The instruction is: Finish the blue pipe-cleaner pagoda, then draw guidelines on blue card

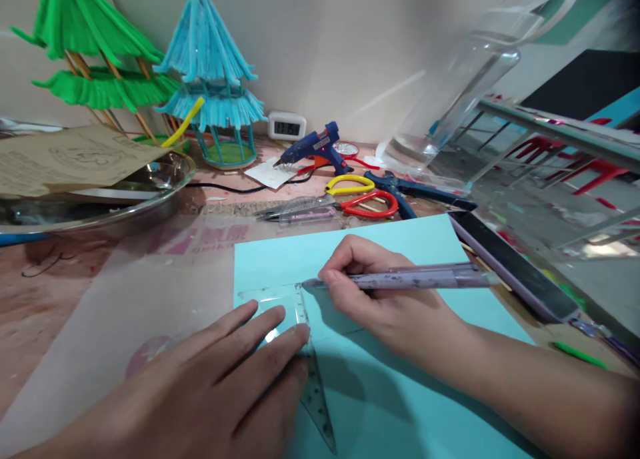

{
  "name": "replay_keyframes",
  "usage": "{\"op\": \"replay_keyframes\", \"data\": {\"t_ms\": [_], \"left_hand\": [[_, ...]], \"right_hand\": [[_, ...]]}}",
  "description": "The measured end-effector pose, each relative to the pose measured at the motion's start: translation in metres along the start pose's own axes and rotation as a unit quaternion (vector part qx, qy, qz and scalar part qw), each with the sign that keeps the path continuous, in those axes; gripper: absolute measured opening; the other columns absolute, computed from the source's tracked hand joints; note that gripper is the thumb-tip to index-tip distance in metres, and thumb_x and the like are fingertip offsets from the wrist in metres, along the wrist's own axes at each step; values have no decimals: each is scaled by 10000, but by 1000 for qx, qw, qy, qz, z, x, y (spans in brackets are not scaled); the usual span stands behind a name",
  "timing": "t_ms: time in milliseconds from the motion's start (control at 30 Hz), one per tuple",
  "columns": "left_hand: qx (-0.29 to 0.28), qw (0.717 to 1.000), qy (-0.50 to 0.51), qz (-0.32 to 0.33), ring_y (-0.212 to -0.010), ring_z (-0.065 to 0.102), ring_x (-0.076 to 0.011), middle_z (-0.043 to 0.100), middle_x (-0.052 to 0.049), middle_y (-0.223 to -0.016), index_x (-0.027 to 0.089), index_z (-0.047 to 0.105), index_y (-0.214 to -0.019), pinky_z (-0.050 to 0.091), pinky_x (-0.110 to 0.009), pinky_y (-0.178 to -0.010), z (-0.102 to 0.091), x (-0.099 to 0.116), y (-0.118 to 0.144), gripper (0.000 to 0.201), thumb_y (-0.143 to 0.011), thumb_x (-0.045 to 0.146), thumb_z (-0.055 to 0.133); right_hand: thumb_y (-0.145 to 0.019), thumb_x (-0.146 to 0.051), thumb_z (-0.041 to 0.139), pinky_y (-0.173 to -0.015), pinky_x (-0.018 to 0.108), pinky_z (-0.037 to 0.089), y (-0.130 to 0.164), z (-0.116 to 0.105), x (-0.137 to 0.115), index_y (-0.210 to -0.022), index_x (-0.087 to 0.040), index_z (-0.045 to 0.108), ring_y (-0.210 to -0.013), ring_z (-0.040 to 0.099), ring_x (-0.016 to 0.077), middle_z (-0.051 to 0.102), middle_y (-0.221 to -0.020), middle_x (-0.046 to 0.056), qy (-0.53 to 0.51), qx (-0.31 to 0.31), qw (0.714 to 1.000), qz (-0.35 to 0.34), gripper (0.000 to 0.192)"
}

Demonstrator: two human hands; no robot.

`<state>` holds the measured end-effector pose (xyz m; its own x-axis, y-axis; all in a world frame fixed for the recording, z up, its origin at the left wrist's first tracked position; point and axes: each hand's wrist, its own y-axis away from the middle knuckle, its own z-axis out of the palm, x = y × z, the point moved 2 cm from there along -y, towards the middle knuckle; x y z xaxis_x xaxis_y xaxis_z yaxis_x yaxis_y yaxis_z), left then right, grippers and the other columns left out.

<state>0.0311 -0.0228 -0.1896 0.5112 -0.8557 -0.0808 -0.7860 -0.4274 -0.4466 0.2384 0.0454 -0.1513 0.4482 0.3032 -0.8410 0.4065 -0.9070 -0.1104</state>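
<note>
Table [60, 299]: bare room at my left.
Cyan paper [400, 405]: flat, its top edge near scissors [370, 204].
Left hand [220, 385]: spread flat, pinning set square [305, 352] on the paper.
Right hand [380, 299]: my grip clamped on pen [415, 279], tip at the square's edge.

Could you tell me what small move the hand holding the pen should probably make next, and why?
Probably draw the pen toward the body along the set square: its tip sits at the square's top corner, the left hand presses the square flat on the blue paper, and the right hand grips the pen.
</note>
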Motion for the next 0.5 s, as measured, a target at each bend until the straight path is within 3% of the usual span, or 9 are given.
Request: {"op": "replay_keyframes", "data": {"t_ms": [500], "left_hand": [[10, 1000, 7, -9, -1347, 472, -185, 653, 14, -1337, 242, 679, -1175, 163, -334, -1251, 1, 2, 1, 276, -948, 290, 529]], "right_hand": [[-872, -192, 568, -446, 168, 340, 1, -1, -1, -748, -192, 535, -505, 419, 56, 504, -590, -75, -11, 7, 1000, -2, 128]]}}
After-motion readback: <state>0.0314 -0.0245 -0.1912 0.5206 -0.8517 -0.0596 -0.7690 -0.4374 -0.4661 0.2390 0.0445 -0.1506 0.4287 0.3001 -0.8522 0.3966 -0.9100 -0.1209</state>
